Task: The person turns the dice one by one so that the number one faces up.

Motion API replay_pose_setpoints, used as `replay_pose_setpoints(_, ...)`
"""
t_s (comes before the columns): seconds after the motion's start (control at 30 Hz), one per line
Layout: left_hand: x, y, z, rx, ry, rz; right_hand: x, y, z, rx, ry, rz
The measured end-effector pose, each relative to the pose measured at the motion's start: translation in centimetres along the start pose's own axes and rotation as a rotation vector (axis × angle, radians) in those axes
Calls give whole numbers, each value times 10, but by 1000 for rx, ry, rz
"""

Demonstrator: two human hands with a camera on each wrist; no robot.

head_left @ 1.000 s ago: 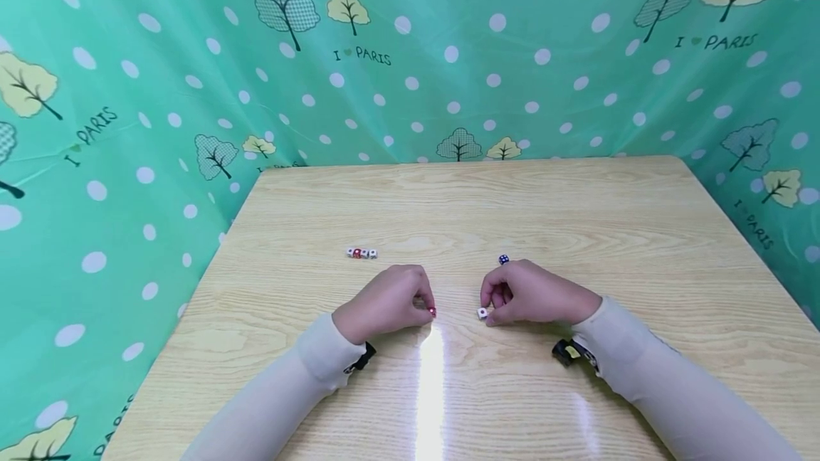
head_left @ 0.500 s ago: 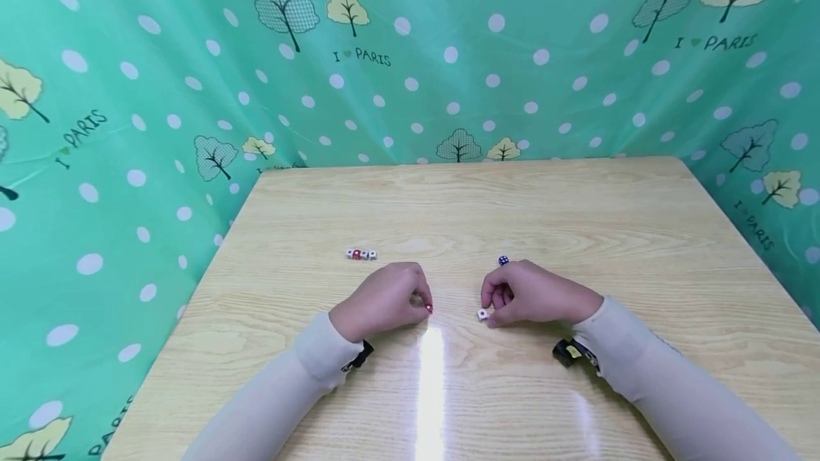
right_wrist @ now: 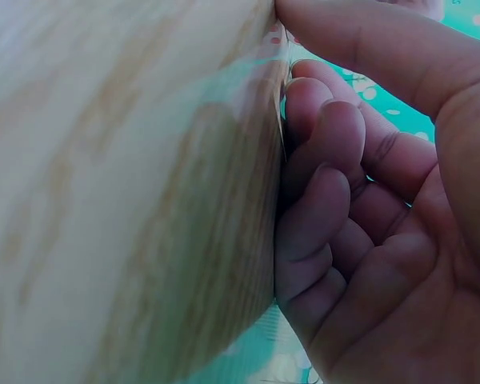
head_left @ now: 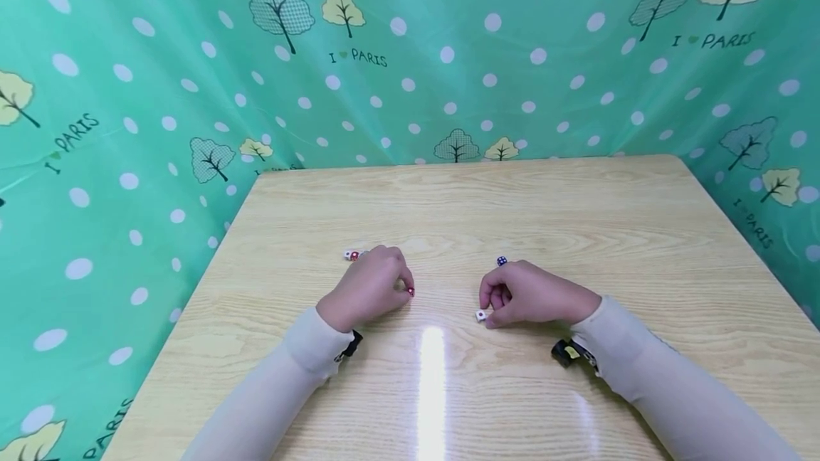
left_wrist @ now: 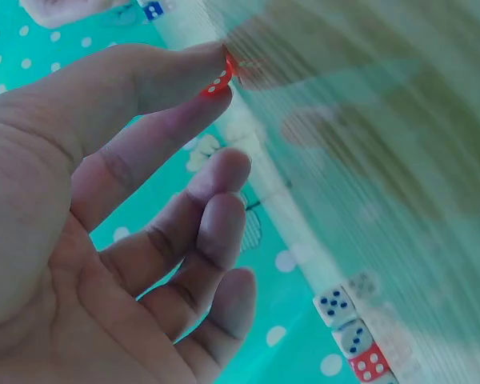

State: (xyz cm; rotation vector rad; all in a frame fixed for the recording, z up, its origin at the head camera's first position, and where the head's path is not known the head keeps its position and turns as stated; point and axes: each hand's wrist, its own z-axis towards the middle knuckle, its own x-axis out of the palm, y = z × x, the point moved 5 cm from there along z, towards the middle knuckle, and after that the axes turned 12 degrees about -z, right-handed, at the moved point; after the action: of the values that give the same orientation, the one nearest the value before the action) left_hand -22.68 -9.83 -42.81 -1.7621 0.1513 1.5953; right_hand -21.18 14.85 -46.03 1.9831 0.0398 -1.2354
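My left hand (head_left: 368, 287) pinches a small red die (head_left: 411, 292) between thumb and index finger. The left wrist view shows that red die (left_wrist: 218, 82) at the fingertips, with the other fingers loosely bent. On the table to the right, my right hand (head_left: 528, 294) has thumb and index finger on a white die (head_left: 480, 315). Its remaining fingers are curled in, and in the right wrist view the thumb covers most of the pinch. Just beyond the right knuckles lies a blue die (head_left: 502, 260).
A row of dice stands at the left, partly behind my left hand; a white die (head_left: 347, 255) and a red die (head_left: 354, 256) show. Two white dice (left_wrist: 334, 304) beside a red one appear in the left wrist view. Green patterned cloth (head_left: 410, 55) surrounds the wooden table (head_left: 564, 205).
My left hand has moved left and away from me with the red die, now covering part of the dice row. The right hand and white die stay in place.
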Motion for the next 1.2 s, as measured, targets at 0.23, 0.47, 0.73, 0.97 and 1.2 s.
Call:
replay_pose_setpoints(0.23,-7,15,7,-36,-64,71,2,-5,-1,6,-13,-14)
replay_pose_setpoints(0.47,-12,31,13,-84,-70,73,2,-6,-1,8,-15,-13)
replay_pose_setpoints(0.73,-17,46,15,-112,-86,92,4,-5,2,-5,-8,-15)
replay_pose_setpoints(0.97,-25,58,12,-166,-91,59,4,-3,3,-6,-10,-16)
replay_pose_setpoints(1.2,-27,63,13,-200,-96,60,2,-3,1,-3,-15,-18)
